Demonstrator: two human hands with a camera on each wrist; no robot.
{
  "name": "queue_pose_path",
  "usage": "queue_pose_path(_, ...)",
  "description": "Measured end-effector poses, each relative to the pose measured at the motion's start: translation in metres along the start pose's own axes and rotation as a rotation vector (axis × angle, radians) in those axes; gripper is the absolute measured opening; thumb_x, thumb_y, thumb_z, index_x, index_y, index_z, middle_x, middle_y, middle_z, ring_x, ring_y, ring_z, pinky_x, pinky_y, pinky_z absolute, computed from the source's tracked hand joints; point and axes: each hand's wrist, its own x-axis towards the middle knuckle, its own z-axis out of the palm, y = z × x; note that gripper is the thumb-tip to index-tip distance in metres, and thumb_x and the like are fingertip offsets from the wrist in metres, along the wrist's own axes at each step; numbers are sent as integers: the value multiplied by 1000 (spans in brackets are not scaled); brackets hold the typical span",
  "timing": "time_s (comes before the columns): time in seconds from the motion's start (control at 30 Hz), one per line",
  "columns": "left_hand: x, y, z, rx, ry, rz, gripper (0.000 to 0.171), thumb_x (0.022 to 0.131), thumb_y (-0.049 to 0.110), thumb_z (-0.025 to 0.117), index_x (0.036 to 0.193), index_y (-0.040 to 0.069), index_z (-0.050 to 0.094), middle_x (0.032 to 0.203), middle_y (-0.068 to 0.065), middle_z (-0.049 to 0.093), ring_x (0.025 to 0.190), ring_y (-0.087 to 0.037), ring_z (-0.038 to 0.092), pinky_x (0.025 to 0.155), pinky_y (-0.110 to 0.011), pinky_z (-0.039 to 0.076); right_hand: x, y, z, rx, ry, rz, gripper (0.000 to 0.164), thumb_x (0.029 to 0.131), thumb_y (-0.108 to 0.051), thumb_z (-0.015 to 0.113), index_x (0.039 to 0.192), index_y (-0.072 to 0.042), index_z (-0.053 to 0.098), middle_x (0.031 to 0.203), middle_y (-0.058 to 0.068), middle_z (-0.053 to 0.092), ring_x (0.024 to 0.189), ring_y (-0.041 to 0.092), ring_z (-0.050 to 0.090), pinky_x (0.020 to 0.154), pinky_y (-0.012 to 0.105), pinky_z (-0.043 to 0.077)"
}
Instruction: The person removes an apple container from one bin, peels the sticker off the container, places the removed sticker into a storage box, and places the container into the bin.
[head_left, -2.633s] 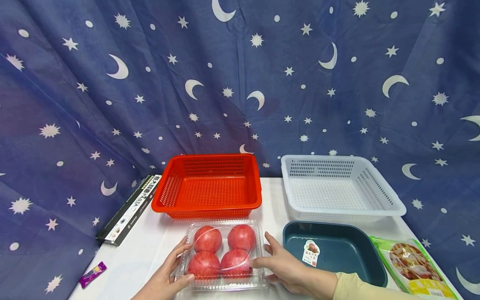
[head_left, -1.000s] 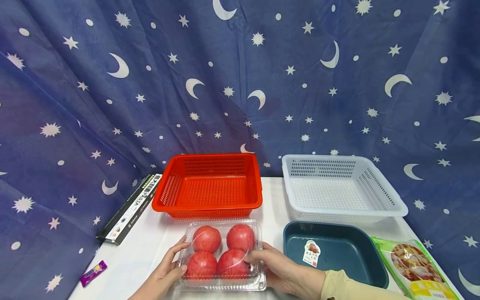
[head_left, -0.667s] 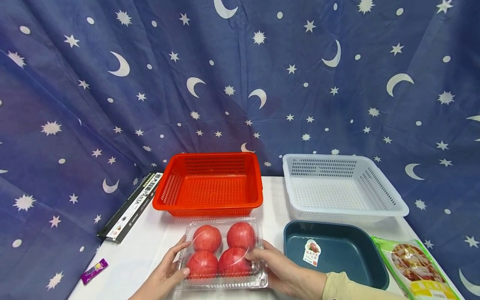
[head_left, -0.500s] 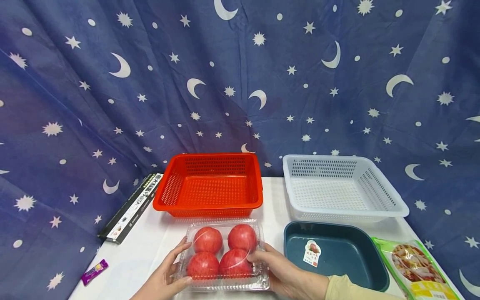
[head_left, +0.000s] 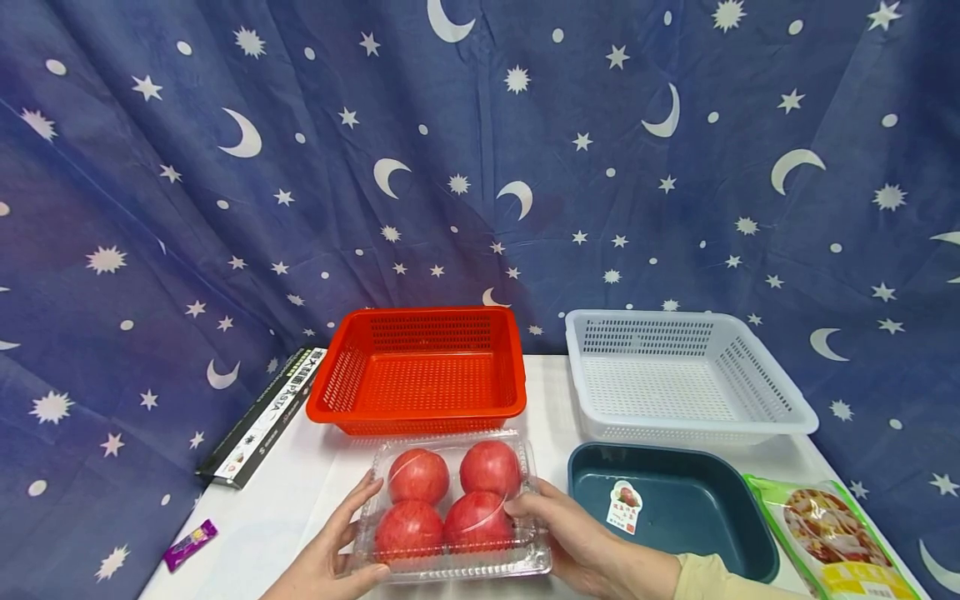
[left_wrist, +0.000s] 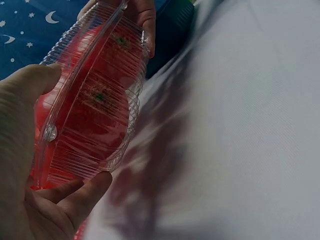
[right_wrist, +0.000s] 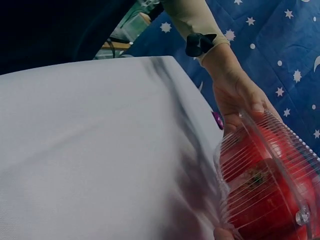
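Observation:
A clear plastic clamshell box (head_left: 457, 573) holds several red apples (head_left: 417, 477), seen through its lid. My left hand (head_left: 330, 546) grips its left side, thumb at the near left corner and fingers along the edge. Over the right edge lies the thumb of my right hand (head_left: 573, 533), with the other fingers mostly hidden behind and below. Up close in the left wrist view, the clamshell box (left_wrist: 75, 155) sits between thumb and fingers, held off the white cloth with a shadow beneath. In the right wrist view, the left hand (right_wrist: 237, 92) holds the far end.
A red basket (head_left: 431, 414) stands just behind the box, a white basket (head_left: 675, 425) to its right. Nearer right are a dark blue tub (head_left: 675, 500) with a sticker and a green food packet (head_left: 832, 525). A pasta box (head_left: 262, 421) and purple wrapper (head_left: 190, 544) lie left.
The right hand, loosely beside the box at first, has closed on its right edge. The box has since shifted slightly right, with its far edge rising. Baskets and tub stay put.

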Motion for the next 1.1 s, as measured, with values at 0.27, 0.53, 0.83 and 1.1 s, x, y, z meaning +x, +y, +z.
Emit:
queue_pose_path(0.27, 0, 19, -4, 42, -8, -100, 95, 92, 15, 77, 164, 27, 17, 170, -13, 7, 139, -56, 35, 93, -27, 52, -8, -9, -6, 16, -43, -47, 74, 93, -25, 63, 152, -1, 25, 126, 17, 61, 106, 28, 63, 92, 40, 57)
queue_pose_path(0.53, 1, 24, -12, 101, -3, 131, 89, 94, 1, 69, 165, 19, 18, 166, -2, 23, 132, -13, 52, 91, -31, 56, -14, -23, -9, -13, -30, -43, 73, 94, -27, 60, 152, -2, 24, 131, 18, 54, 110, 30, 58, 93, 40, 55)
queue_pose_path(0.83, 9, 20, -24, 43, 54, 241, 75, 101, -5, 54, 164, 14, 18, 165, 10, 26, 130, -4, 53, 93, -30, 56, -18, -41, -11, -13, -3, -55, 75, 94, -28, 59, 155, -6, 22, 131, 17, 56, 106, 28, 62, 89, 39, 57)
queue_pose_path(1.1, 15, 13, -35, 21, 108, 298, 70, 102, -8, 51, 163, 6, 18, 165, 12, 26, 131, -10, 55, 96, -26, 53, -19, -51, -14, 5, -14, -61, 73, 95, -30, 56, 153, -5, 20, 128, 15, 60, 105, 27, 64, 88, 38, 56)
